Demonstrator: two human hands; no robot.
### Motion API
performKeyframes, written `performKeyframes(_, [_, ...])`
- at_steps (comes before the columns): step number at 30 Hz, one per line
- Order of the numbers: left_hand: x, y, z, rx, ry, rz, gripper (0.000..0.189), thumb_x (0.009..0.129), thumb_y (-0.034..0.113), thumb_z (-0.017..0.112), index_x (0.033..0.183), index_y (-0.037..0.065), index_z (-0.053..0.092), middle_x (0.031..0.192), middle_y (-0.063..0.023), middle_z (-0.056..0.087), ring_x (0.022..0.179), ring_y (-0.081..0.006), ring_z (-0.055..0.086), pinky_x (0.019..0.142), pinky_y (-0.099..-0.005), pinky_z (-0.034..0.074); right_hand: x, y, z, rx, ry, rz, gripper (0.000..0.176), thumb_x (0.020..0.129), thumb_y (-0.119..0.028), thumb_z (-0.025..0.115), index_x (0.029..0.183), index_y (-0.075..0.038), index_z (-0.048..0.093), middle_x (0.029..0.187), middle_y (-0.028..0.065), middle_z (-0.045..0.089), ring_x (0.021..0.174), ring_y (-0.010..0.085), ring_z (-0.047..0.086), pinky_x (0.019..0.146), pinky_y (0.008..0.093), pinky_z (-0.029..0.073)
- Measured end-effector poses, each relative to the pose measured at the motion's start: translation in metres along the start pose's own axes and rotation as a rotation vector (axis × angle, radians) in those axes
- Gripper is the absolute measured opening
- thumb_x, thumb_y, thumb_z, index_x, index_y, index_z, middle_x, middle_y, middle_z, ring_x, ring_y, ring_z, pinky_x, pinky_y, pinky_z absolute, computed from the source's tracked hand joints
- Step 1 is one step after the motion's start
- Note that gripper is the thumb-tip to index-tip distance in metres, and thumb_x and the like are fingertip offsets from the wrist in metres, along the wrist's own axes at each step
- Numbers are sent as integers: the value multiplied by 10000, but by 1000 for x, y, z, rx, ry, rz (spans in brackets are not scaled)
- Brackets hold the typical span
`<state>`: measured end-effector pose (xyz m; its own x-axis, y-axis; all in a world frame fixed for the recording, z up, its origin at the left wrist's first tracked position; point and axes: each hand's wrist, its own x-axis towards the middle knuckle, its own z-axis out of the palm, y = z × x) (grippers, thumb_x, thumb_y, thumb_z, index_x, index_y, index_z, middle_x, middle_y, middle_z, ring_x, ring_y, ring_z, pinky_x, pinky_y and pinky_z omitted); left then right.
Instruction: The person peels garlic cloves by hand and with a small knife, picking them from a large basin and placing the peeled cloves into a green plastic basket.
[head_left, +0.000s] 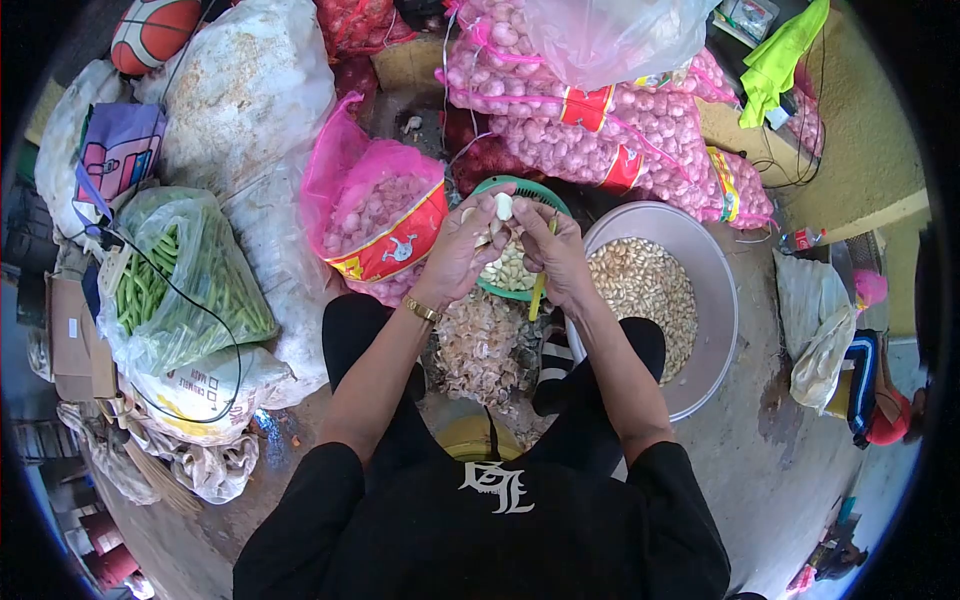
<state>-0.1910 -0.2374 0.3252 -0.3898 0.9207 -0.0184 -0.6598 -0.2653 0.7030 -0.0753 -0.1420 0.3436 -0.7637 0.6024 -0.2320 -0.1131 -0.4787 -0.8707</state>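
Garlic clove [504,206], pale and peeled-looking, held up btwn the two hands, above the far part of the green basket [552,196]. L hand [462,252]: thumb & fingers pinching the clove, w/ more pale pcs. [483,239] lying against the curled fingers; gold-coloured watch [422,309] on the wrist. R hand [562,262]: fingers bent inward, tips at or just beside the clove (exact contact can't be told), closed round a slim yellow tool [538,298], its lower end jutting out below the palm. Basket, beneath the hands, contains pale cloves [510,270]. Nearer the person, btwn the legs: heap of dry husks [478,350]. To R: large pale basin [731,320] w/ many brownish-white cloves [650,300]. To L: open pink mesh bag [322,175] w/ garlic bulbs [375,212]; farther L, clear plastic bag [232,300] of green pods [150,290], resting against white sacks [245,100]. Beyond the basket: piled pink net sacks [600,140] full of bulbs; basketball [155,36] at far L
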Motion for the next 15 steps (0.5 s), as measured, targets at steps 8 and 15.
performKeyframes(8, [2,0,-4,169,123,59,289,974,266,578,1155,45,622,822,25,577,609,-27,482,451,-149,338,5,0,-6,-284,-54,-200,270,897,-203,693,1085,-9,683,744,-32,653,469,-24,368,412,162,243])
performKeyframes(15, [1,-1,-9,405,91,45,249,993,236,542,1138,51,625,871,31,598,626,-10,460,475,-147,327,7,5,-7,-327,-24,-250,219,879,-199,712,997,-15,693,716,-40,635,476,-24,371,416,157,239])
